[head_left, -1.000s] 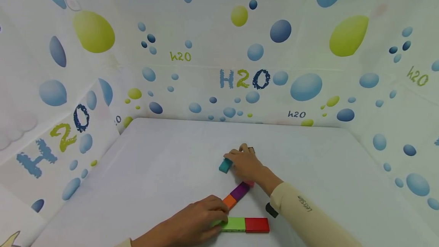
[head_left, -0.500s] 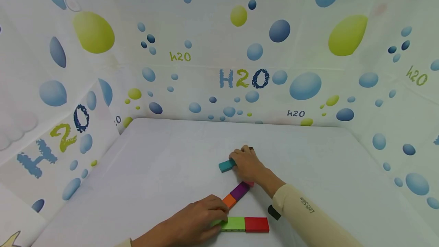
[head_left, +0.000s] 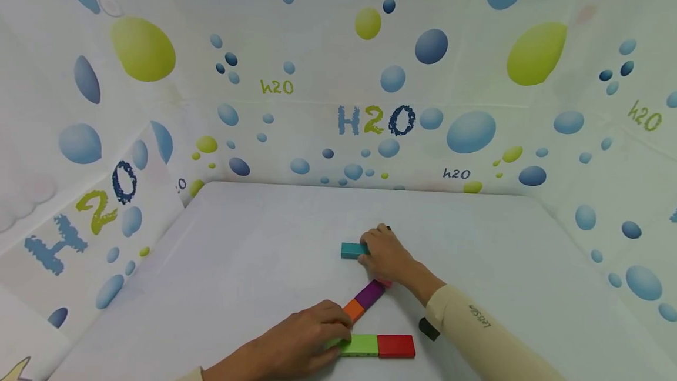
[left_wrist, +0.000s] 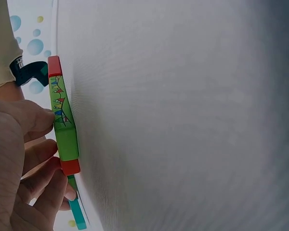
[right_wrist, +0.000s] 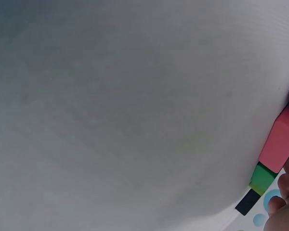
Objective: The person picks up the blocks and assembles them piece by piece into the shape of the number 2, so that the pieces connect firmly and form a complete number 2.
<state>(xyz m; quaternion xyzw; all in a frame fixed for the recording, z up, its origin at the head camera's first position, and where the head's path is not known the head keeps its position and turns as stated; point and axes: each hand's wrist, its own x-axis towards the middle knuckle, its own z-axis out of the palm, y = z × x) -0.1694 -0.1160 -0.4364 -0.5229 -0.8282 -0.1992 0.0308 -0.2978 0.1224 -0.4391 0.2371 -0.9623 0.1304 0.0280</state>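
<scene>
My left hand (head_left: pixel 309 337) lies at the left end of a row of flat blocks, its bent fingers holding the light green block (head_left: pixel 364 345). A red block (head_left: pixel 396 346) meets that block's right end. From my left fingertips a slanted line runs up right: an orange block (head_left: pixel 354 310), a purple block (head_left: pixel 369 294) and a pink block (right_wrist: pixel 281 137), mostly hidden under my right wrist in the head view. Farther back, my right hand (head_left: pixel 388 257) grips a teal block (head_left: pixel 352 250) between thumb and fingers; the block's left part sticks out.
Beyond the pink block, the right wrist view shows a green block (right_wrist: pixel 263 177) and a dark block (right_wrist: pixel 248 201), largely covered by my right hand in the head view. A black wrist device (head_left: pixel 429 329) hangs under my right sleeve. Printed curtains surround the white table (head_left: pixel 254 240).
My right hand has turned the teal block from slanted to nearly level across the view and moved slightly right with it. The left hand and the blocks beside it stay put.
</scene>
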